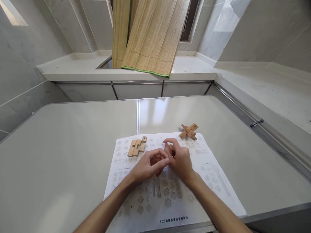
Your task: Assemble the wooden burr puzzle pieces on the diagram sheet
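Over a printed paper sheet, my left hand and my right hand meet at the fingertips. The fingers of both are curled in, and whether anything small lies between them is hidden. Several light wooden blocks with notches lie side by side on the sheet, beyond my left hand; one bears a dark mark. At the sheet's far right edge, past my right hand, rests a cross-shaped wooden puzzle piece of interlocked bars.
The sheet lies on a pale table with a seam down its middle. Behind stands a white ledge with a bamboo mat hanging over it. A metal rail runs along the right side.
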`<act>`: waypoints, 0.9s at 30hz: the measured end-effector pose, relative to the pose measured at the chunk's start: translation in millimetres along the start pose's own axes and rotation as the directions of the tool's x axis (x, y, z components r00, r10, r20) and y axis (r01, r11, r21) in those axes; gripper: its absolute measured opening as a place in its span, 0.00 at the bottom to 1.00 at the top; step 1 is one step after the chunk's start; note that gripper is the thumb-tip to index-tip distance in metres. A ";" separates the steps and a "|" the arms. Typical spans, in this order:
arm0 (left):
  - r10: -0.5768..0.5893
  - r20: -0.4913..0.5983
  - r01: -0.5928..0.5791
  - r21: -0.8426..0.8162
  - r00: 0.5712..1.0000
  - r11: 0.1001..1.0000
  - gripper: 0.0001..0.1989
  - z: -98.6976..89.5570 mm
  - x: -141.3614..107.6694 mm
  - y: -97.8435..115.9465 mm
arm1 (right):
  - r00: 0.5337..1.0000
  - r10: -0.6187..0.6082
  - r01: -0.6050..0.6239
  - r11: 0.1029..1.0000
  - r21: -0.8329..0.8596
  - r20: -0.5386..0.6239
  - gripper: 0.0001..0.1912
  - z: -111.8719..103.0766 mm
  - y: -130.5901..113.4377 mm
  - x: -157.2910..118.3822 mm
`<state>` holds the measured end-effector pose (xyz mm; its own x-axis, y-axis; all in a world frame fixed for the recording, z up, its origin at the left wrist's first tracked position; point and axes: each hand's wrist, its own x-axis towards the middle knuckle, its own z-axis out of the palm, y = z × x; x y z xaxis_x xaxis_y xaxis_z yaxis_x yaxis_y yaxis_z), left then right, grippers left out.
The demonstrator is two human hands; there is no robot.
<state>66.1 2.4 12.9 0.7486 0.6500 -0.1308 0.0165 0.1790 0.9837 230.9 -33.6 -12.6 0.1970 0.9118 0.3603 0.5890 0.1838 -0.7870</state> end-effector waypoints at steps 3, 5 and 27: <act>0.015 0.015 -0.015 0.004 1.000 1.000 0.17 1.0 -0.2 -0.1 | 0.996 0.000 -0.001 1.000 0.010 0.092 0.08 2.7 -0.9 0.3; 0.039 0.036 -0.039 0.014 0.999 0.999 0.16 2.9 -1.1 -0.2 | 0.990 0.012 -0.016 0.999 0.029 0.143 0.08 2.1 -0.7 1.4; 0.676 -0.009 -0.222 0.941 0.737 0.254 0.11 -57.0 -14.2 13.1 | 0.955 -0.035 0.119 0.956 -0.270 0.295 0.07 23.2 2.3 9.2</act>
<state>17.8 37.6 20.6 0.5569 0.6065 0.5675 0.4621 -0.7940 0.3950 216.0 -16.3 -22.8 -0.0639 0.9725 0.2238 0.7978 0.1845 -0.5740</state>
